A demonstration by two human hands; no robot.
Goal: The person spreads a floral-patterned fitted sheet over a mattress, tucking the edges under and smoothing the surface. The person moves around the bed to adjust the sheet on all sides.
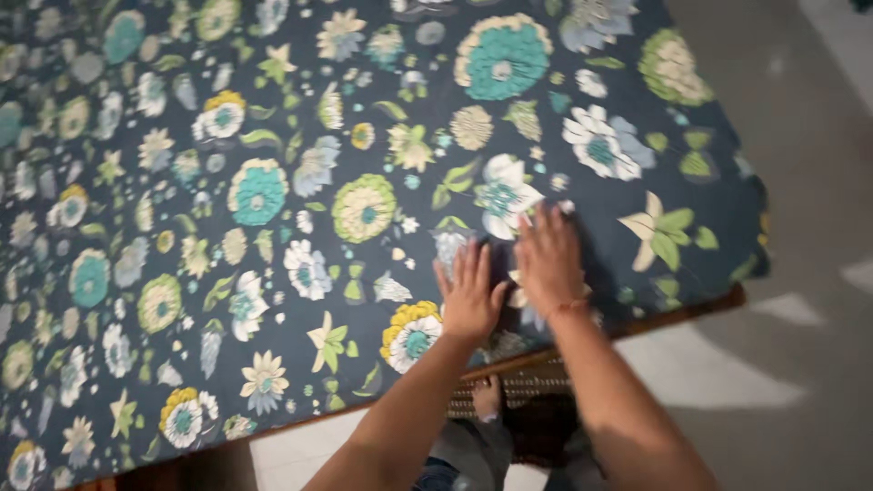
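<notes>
A dark blue bedsheet printed with teal, white and yellow flowers is spread flat over a bed. My left hand lies palm down on the sheet near the bed's front edge, fingers apart. Right beside it, touching, my right hand also presses flat on the sheet, with a thin band at the wrist. Neither hand holds anything. The picture is blurred by motion.
A wooden bed frame edge shows under the sheet at the front right. Light tiled floor lies to the right and below. My foot stands on a woven mat by the bed.
</notes>
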